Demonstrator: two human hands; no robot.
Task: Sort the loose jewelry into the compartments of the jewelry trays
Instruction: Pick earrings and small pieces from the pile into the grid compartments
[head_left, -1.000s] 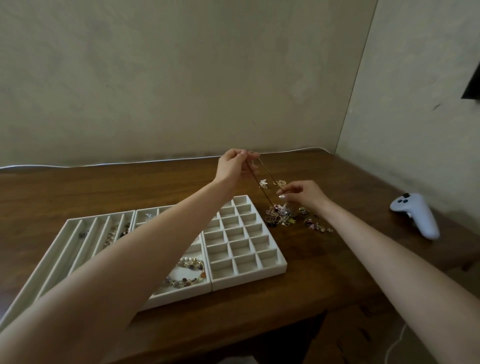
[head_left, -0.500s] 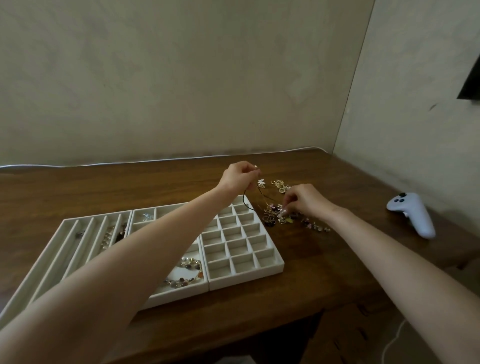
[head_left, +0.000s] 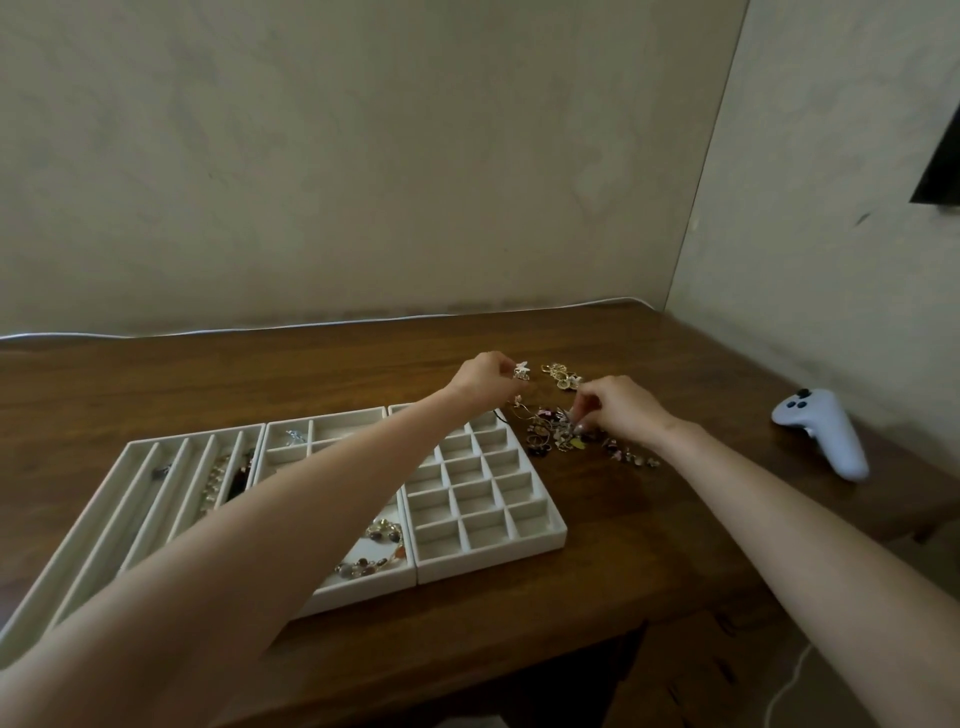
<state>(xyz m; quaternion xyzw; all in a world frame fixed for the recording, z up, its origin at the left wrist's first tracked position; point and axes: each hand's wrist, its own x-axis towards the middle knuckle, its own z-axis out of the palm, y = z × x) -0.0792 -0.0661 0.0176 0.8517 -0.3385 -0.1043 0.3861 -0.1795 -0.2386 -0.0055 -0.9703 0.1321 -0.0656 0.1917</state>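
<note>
While both of your hands are out past the far right corner of the trays, log this step as picking and untangling, not yet placing. Left hand (head_left: 484, 376): fingers curled tight in a pinch, seemingly on the corded necklace (head_left: 498, 415), whose thin dark line shows just below the hand at the far corner of the grid tray (head_left: 493, 564), running toward the pile. The contact itself is too small to confirm. Right hand (head_left: 626, 410): fingers pinched down into the loose jewelry (head_left: 550, 439), gripping some small piece; which one, cannot tell. That pile sits on the counter (head_left: 649, 545) just right of the grid tray's far end, with a gold cluster (head_left: 561, 373) on its far side and a pale charm (head_left: 521, 371) just beside your left fingertips. The middle tray (head_left: 363, 592) holds a beaded bracelet (head_left: 371, 551) in its near compartment; the long-slot tray (head_left: 197, 435) on the left has a few pieces. By my read, most of the sorting lies ahead. Next move calls for freeing the cord from the tangle: steady the pile with your right, lift slowly with your left so nothing drags along, then carry it left to a long slot. A white controller (head_left: 821, 436) lies well to the right.
</note>
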